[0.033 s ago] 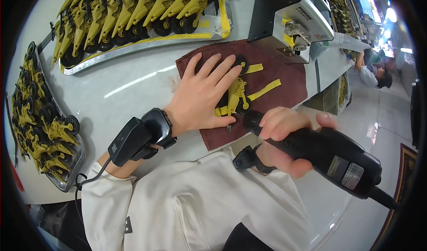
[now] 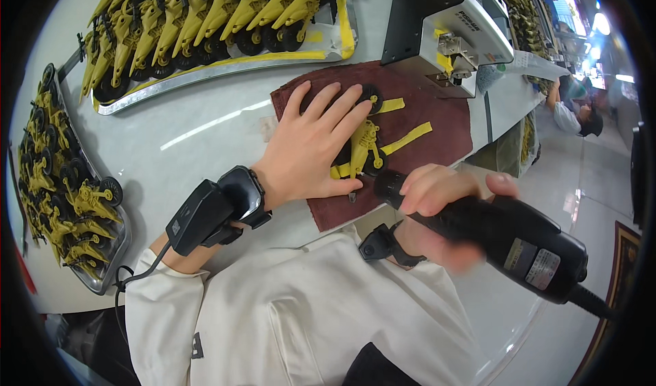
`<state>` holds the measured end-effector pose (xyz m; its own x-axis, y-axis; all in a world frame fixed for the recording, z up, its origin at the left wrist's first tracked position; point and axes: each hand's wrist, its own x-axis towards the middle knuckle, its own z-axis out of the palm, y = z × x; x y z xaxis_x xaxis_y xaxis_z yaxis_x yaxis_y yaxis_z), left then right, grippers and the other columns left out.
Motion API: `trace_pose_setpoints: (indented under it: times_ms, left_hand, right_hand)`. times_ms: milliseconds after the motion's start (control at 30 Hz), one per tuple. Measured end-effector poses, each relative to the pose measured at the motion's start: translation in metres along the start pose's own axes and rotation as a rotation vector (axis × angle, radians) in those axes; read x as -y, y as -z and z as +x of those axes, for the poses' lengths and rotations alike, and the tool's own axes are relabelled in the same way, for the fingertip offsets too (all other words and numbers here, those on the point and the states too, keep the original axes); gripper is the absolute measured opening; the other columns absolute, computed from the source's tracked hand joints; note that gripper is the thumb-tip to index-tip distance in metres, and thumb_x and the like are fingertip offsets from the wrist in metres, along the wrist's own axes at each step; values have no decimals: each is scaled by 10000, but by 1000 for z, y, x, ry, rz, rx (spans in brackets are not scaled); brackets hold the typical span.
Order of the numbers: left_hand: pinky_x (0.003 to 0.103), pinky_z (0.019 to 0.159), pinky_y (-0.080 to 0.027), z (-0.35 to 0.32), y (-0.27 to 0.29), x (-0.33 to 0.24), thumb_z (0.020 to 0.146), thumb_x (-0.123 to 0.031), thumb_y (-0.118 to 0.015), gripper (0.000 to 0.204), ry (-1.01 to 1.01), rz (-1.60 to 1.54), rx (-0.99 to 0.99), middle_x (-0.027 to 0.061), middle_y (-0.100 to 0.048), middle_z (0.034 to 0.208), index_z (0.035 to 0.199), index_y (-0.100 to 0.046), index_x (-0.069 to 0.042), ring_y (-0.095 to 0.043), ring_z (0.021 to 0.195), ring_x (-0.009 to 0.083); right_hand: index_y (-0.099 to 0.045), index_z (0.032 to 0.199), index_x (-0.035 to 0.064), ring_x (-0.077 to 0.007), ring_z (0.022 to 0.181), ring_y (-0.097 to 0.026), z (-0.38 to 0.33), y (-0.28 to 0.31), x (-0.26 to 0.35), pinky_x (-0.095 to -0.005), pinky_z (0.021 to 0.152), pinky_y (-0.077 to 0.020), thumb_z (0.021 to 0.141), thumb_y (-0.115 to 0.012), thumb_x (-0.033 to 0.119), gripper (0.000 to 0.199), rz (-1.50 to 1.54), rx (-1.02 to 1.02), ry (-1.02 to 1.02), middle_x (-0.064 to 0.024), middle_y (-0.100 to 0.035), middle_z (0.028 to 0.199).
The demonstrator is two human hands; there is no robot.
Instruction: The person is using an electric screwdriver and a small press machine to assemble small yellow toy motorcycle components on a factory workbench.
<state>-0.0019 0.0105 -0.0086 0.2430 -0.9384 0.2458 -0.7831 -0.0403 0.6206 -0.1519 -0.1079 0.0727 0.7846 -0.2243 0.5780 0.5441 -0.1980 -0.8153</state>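
Observation:
My left hand [image 2: 318, 136] lies with fingers spread over a dark red cloth [image 2: 447, 129], covering part of a yellow and black toy motorcycle [image 2: 363, 143]. Its thumb rests along the near end of the yellow body. Strips of yellow tape [image 2: 408, 138] lie beside the toy on the cloth. In my right hand [image 2: 437, 201] is a black corded electric screwdriver [image 2: 529, 246], gripped with fingers wrapped round its body. Its nose points left toward the toy's near wheel; whether the tip touches anything I cannot tell. The lower part of the right hand is smeared by motion.
A metal tray [image 2: 225, 67] of lined-up yellow toy motorcycles stands at the back left. Another tray [image 2: 121, 249] at far left holds a heap of them. A black and silver machine [image 2: 444, 34] borders the cloth's far right. Another person [image 2: 574, 116] is at the far right.
The screwdriver and my right hand have shifted very slightly, and the lower part of that hand is now blurred. My left hand and the toy have stayed put.

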Motion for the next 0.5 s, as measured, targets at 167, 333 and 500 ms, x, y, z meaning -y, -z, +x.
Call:
trace_pose_setpoints:
  times_ms: [167,333,500]
  left_hand:
    - [521,1075,-210,2,0,-2,574,-459,-749,957,-2,-22,4,119,-351,1434,1371,-371,-88,-339,1298,321]
    - [523,1073,-211,4,-2,3,572,-448,-749,957,-7,-29,2,121,-355,1432,1375,-369,-91,-346,1293,324]
    - [517,1061,-217,-6,5,8,548,-419,-761,949,38,-29,-77,149,-395,1399,1360,-400,-85,-367,1277,336]
  right_hand:
    - [-189,1340,19,-307,731,-619,-2,-10,-3,-469,691,-496,790,-732,369,848,59,-208,96,-209,-603,891]
    - [-224,1339,27,-304,728,-614,4,4,-14,-450,684,-498,802,-728,269,776,69,-8,36,-212,-592,930]
    - [-253,1316,16,-267,698,-602,17,-8,-23,-422,658,-497,841,-670,174,651,13,43,-2,-188,-586,891]
